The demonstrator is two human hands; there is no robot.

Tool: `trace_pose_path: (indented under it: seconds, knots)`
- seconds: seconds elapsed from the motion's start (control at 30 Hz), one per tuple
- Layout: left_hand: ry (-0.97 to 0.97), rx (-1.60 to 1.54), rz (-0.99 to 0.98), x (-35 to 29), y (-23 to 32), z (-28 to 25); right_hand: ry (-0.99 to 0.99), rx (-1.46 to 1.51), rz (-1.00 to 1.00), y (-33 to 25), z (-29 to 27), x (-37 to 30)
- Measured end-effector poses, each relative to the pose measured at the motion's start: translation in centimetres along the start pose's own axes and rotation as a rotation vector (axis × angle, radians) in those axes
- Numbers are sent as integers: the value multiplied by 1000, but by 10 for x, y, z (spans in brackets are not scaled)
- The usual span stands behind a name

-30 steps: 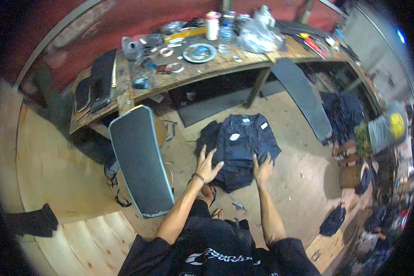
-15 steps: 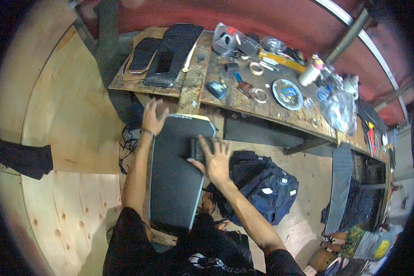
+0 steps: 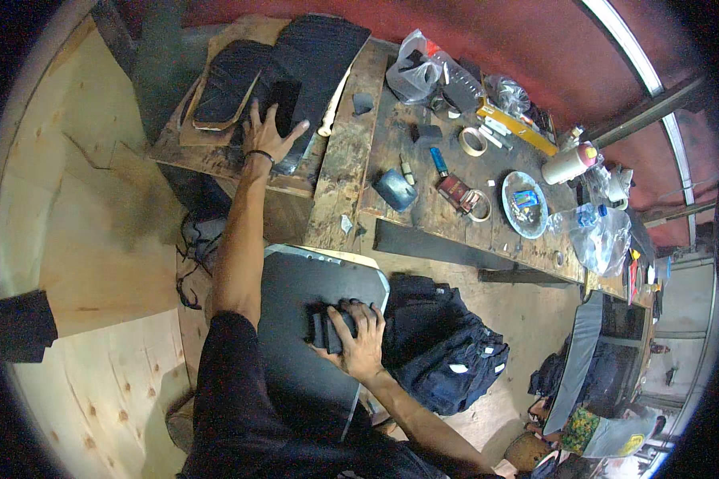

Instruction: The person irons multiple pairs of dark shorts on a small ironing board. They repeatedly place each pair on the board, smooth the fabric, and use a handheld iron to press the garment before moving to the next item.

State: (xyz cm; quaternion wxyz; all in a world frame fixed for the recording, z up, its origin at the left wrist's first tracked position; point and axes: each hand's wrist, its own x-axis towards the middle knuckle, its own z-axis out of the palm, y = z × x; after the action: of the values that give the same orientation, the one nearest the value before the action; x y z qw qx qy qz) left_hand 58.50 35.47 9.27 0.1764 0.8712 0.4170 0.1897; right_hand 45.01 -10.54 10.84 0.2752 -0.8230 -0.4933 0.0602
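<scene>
My left hand reaches out to the bench with its fingers spread. It rests on or just above a dark piece that lies on a long black padded sheet. My right hand curls around a small stack of black pieces, on top of a dark flat board with a pale edge in front of me. Whether the pieces are fabric or foam I cannot tell. Beside my left hand, a black rounded panel lies on brown card.
The wooden workbench carries masking tape, a brush with a blue handle, a plate of small items, a bottle and plastic bags. Dark clothing is piled on the floor. Another person is at the lower right.
My left hand has moved forward from the board's far edge to the black sheets on the bench. The right hand, previously spread over the black pieces, has closed around them. My view has shifted.
</scene>
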Motion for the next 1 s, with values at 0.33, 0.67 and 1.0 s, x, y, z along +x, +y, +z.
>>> trace_pose_path:
  seconds: [0.33,0.67,1.0]
  knots:
    - [-33,72,60,12,-14,-10,20,-48,-43,0,-2,3]
    - [-134,178,62,0,-1,-15,11,-25,-9,-1,-1,4]
    - [-279,227,20,10,2,-16,18,-24,-20,1,1,-1]
